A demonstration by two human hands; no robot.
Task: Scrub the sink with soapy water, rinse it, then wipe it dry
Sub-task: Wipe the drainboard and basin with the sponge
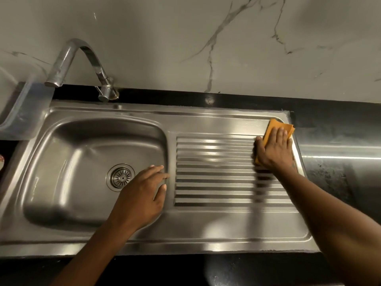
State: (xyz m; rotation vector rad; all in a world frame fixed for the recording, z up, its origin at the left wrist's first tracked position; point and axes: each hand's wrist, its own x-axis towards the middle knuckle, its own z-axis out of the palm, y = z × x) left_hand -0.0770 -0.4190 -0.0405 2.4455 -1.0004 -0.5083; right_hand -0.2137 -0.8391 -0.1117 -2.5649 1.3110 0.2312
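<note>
Wiping the drainboard's far corner with a folded cloth.

The right hand [275,149] presses flat, fingers straight, on the orange cloth [274,126] at the far right corner of the sink [206,234], likely drying it. The left hand [142,197], fingers relaxed and holding nothing, rests on the basin's edge, seemingly to steady the reach.

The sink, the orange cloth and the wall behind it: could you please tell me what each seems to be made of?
The sink looks like brushed stainless steel: grey, with streaked reflections. The orange cloth seems a soft folded fabric, perhaps microfibre; its layered edges show. The wall looks like marble or marble-look tile, pale with dark veins.
</note>
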